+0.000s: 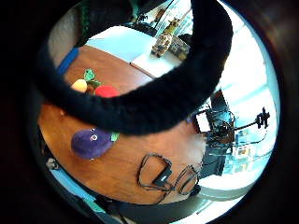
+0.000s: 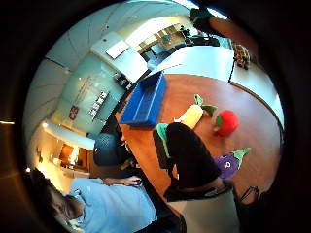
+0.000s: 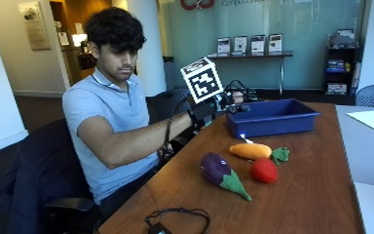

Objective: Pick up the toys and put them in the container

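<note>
My gloved right hand [image 3: 208, 110] is raised in the air just beside the near left corner of the blue container [image 3: 272, 117], above the table's edge. My forearm slopes up toward it from a bent elbow held well back from the container. Whether my fingers are curled or straight, I cannot tell; nothing shows in them.

Blue container [image 2: 145, 100] at table [image 2: 252, 160] edge; carrot [image 2: 191, 116], tomato [image 2: 227, 122], eggplant [image 2: 230, 163] nearby.
</note>
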The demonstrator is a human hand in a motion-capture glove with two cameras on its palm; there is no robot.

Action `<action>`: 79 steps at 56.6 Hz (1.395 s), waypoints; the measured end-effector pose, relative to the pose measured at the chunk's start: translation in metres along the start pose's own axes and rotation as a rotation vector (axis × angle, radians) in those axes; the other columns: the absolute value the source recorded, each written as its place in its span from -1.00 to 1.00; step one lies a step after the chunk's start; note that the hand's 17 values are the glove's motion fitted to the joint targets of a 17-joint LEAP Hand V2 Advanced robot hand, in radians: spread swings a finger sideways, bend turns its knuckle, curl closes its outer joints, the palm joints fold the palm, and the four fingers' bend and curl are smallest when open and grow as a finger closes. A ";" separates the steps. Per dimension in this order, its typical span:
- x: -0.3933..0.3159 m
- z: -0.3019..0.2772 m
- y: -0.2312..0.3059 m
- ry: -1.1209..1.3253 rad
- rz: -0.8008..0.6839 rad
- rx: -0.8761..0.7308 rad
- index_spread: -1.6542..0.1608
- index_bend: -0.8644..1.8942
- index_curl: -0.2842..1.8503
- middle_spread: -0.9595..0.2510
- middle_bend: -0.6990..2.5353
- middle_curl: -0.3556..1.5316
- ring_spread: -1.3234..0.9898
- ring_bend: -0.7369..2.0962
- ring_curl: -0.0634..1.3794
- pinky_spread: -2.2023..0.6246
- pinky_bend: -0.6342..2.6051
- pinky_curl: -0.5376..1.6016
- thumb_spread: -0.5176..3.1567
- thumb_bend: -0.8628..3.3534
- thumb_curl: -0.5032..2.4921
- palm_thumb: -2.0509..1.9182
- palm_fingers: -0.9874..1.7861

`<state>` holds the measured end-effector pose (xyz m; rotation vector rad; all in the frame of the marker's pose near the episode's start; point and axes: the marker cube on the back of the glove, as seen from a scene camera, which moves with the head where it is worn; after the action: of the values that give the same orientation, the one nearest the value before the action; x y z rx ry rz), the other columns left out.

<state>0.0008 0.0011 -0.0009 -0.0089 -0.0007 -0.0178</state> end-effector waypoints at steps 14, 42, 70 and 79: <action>-0.003 0.000 0.001 -0.002 -0.003 -0.028 0.50 -0.21 -0.58 0.49 -0.47 -0.53 0.08 -0.34 -0.81 0.59 -0.23 -0.30 -0.09 -0.61 -0.62 0.01 -0.25; 0.011 0.157 0.088 -0.116 -0.012 -0.379 0.41 -0.18 -0.46 0.49 -0.44 -0.40 0.07 -0.32 -0.69 0.59 -0.21 -0.24 0.03 -0.60 -0.54 0.02 -0.21; -0.029 0.109 0.024 -0.318 -0.075 0.099 0.62 -0.10 -0.32 0.47 0.09 -0.01 -0.08 0.39 -0.18 0.39 -0.32 -0.22 0.13 -0.48 -0.42 0.24 0.54; -0.090 0.039 -0.063 -0.303 -0.188 0.223 0.66 -0.08 -0.26 0.48 0.14 0.04 -0.08 0.43 -0.13 0.35 -0.28 -0.16 0.11 -0.48 -0.39 0.27 0.50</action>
<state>-0.0905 -0.0596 0.0386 0.2121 -0.3068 -0.2038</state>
